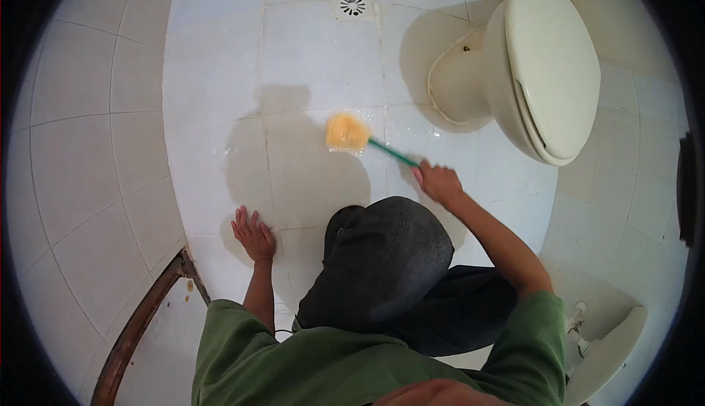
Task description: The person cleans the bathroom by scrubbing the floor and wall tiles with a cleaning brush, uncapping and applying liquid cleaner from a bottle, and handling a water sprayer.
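Clenched around the green handle [393, 152] of a brush [345, 133], the right hand [439, 183] grips it near its end, to the right of the middle of the view. The handle slants up and leftward to a yellow, slightly blurred head on the pale tiled floor [209, 68], where wet patches glint nearby. The left hand [255, 237] grasps nothing; it is set palm down on the tiles, fingers spread, left of the person's bent knee in dark trousers [389, 259]. Below is a green shirt [330, 369]. A shadow [312, 163] falls across the floor between left hand and brush. Upper right stands a cream toilet [554, 68], lid down. Near the top is a drain [353, 6]. Lower left, a brown wooden frame [128, 343] meets the tiled wall [77, 75].
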